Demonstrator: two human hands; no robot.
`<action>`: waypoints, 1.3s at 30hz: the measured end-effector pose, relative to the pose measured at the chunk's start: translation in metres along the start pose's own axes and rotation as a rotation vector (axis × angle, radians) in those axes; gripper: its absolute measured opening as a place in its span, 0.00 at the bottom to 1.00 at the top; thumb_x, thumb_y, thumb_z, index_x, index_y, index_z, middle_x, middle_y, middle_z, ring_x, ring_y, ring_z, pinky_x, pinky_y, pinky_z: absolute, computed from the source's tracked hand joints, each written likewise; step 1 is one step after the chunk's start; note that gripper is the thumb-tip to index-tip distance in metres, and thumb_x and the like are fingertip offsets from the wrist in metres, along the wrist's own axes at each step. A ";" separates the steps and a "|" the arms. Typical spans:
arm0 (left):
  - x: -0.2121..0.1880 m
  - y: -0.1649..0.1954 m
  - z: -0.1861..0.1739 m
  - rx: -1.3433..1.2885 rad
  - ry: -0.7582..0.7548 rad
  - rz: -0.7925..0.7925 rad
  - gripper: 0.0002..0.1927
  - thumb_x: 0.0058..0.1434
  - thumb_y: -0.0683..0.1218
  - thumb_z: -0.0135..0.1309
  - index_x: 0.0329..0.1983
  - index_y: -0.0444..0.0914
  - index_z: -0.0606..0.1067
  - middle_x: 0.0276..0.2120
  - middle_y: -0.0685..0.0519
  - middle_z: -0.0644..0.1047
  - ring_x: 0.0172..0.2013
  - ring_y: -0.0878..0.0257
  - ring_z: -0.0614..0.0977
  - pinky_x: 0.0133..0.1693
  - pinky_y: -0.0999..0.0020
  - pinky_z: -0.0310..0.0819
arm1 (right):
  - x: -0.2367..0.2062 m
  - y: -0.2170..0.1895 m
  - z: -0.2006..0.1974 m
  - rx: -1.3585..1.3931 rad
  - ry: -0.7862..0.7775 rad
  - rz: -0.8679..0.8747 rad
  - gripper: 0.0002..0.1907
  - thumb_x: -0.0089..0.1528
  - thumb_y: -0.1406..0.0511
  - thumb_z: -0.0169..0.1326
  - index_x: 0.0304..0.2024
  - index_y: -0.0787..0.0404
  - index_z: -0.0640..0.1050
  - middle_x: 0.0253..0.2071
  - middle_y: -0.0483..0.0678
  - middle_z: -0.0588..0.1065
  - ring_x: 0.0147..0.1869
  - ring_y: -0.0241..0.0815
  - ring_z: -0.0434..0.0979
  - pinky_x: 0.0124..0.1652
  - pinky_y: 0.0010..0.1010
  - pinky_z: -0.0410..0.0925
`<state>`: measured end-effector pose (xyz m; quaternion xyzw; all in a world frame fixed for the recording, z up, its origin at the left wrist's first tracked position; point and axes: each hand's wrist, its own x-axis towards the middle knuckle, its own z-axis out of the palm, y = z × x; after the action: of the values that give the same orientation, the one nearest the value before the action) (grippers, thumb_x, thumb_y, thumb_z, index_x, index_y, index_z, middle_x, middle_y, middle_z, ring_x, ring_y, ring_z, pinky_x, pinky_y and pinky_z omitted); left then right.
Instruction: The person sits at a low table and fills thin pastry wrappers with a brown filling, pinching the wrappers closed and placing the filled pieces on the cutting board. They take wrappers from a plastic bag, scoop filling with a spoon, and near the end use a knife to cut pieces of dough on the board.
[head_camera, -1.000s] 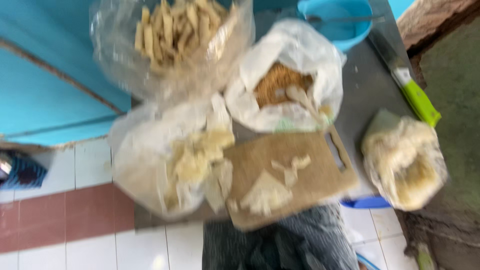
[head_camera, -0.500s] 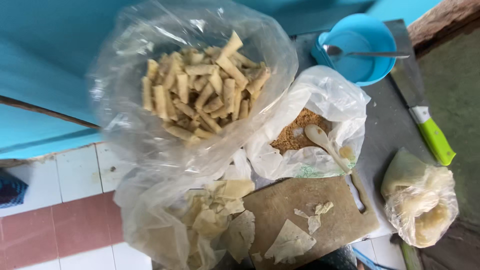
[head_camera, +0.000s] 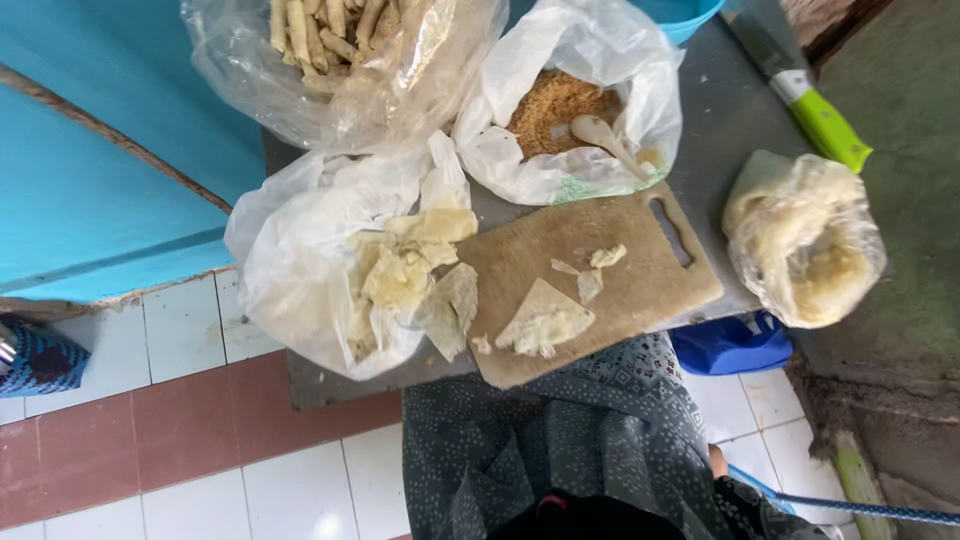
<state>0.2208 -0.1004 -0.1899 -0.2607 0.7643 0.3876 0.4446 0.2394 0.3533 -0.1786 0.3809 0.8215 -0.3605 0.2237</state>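
Grey table (head_camera: 730, 120) crowded; cutting board (head_camera: 600, 280) overhangs its edge; hands unseen.

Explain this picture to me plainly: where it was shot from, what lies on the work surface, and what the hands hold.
No machine here: a person wears a camera on the head, looking down past their patterned lap. No hand shows, so nothing is held. On the grey table lies a wooden cutting board with a triangular wrapper piece and scraps. Around it: a bag of pale sheets, a bag of rolled sticks, a bag of brown filling with a spoon, a tied bag, and a green-handled knife.
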 end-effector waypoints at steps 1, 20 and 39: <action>-0.001 -0.008 0.007 0.007 -0.008 -0.009 0.15 0.66 0.45 0.49 0.55 0.39 0.74 0.40 0.44 0.81 0.40 0.50 0.82 0.42 0.54 0.76 | -0.001 0.003 0.000 0.007 -0.003 -0.006 0.20 0.66 0.55 0.50 0.45 0.63 0.82 0.37 0.62 0.81 0.41 0.56 0.81 0.42 0.45 0.71; -0.040 -0.005 -0.035 0.260 0.311 0.079 0.18 0.62 0.43 0.51 0.57 0.40 0.75 0.39 0.44 0.83 0.40 0.47 0.84 0.40 0.51 0.77 | -0.036 -0.011 -0.024 -0.027 0.128 -0.060 0.22 0.72 0.52 0.47 0.46 0.62 0.82 0.37 0.63 0.80 0.41 0.58 0.81 0.42 0.46 0.70; -0.136 0.212 -0.010 0.270 1.279 1.565 0.14 0.61 0.47 0.66 0.50 0.42 0.80 0.45 0.53 0.74 0.45 0.55 0.76 0.51 0.53 0.69 | -0.059 -0.211 -0.221 -0.571 0.641 -1.196 0.20 0.63 0.71 0.53 0.54 0.50 0.84 0.61 0.55 0.71 0.62 0.57 0.68 0.59 0.45 0.62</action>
<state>0.1216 0.0180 0.0094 0.2061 0.8521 0.2683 -0.3993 0.0887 0.3995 0.0904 -0.1188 0.9758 -0.0640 -0.1720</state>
